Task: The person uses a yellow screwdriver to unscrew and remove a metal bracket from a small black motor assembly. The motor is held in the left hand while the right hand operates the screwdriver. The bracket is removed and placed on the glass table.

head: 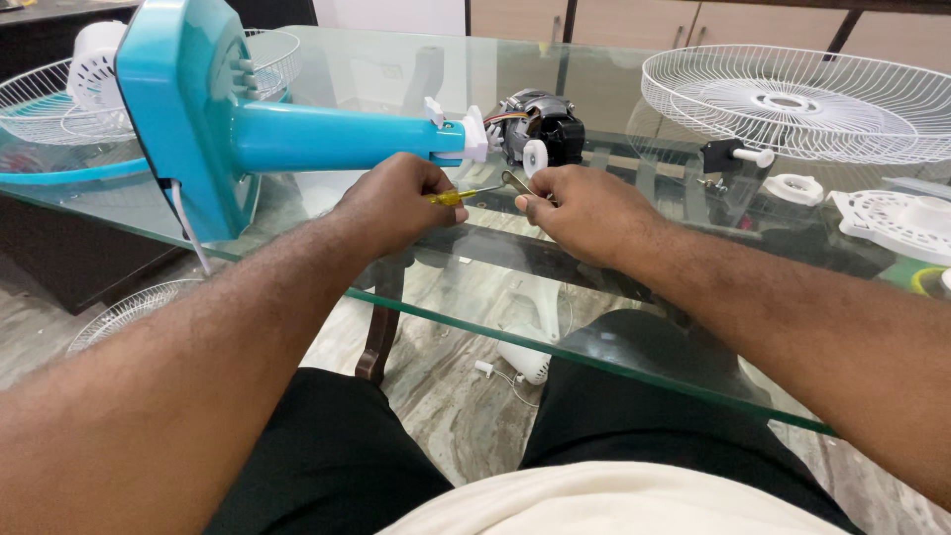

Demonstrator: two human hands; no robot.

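A teal fan stand (297,134) lies on its side on the glass table (594,342), its flat base (183,109) at the left and a white collar at its right end. A black fan motor (540,129) with coloured wires sits just past that end. My left hand (396,203) grips a small yellow-handled screwdriver (458,196), tip pointing right. My right hand (580,213) pinches a small grey metal bracket (517,183) right at the screwdriver's tip, in front of the motor.
A white wire fan guard (802,104) lies at the back right, another guard (59,99) at the back left behind the base. Small white plastic parts (792,188), a black knob piece (733,154) and a white ribbed cover (897,218) lie at the right. Through the glass, a white part rests on the floor.
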